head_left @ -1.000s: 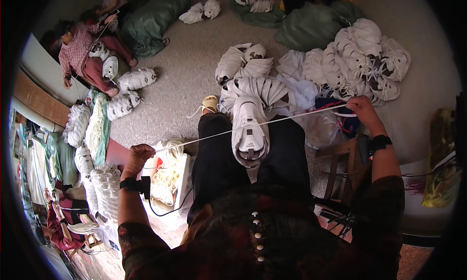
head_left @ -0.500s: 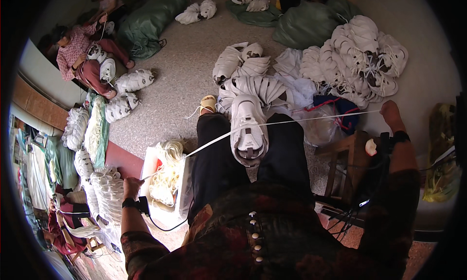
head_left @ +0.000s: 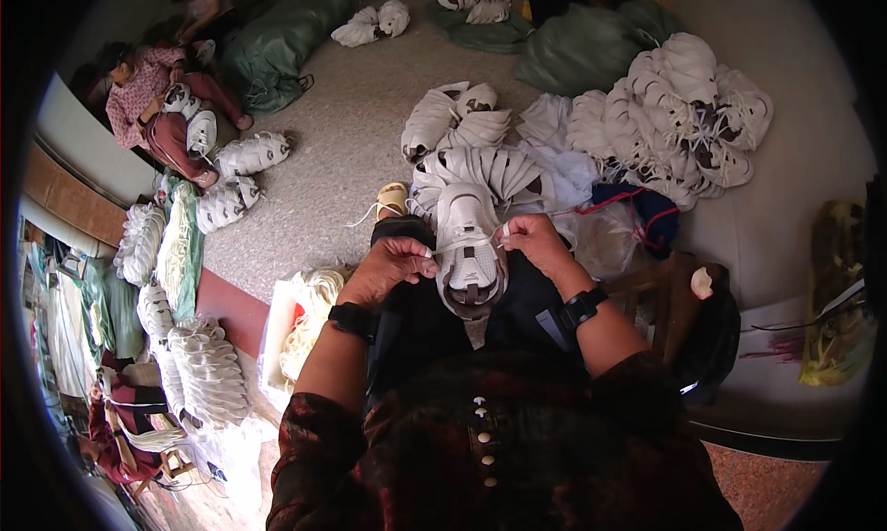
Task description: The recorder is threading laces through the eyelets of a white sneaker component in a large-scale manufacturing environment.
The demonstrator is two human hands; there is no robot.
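A white sneaker (head_left: 474,277) rests between my thighs, its heel opening toward me. A white shoelace (head_left: 459,244) runs across its upper. My left hand (head_left: 393,265) is at the shoe's left side, thumb and fingers pinching the lace. On the opposite side my right hand (head_left: 536,241) pinches the lace close to the eyelets. Both hands are just beside the shoe. Whether the lace passes through any eyelet is too small to tell.
A white box (head_left: 277,342) of loose laces stands left of my leg. Stacked white shoes (head_left: 485,173) lie ahead, with a larger heap (head_left: 679,115) at right. A wooden stool (head_left: 647,300) is by my right knee. A co-worker (head_left: 152,97) sits far left with shoes.
Both hands have come inward from wide apart, where the lace was stretched taut between them. They now pinch it close to the sneaker, which has stayed in place.
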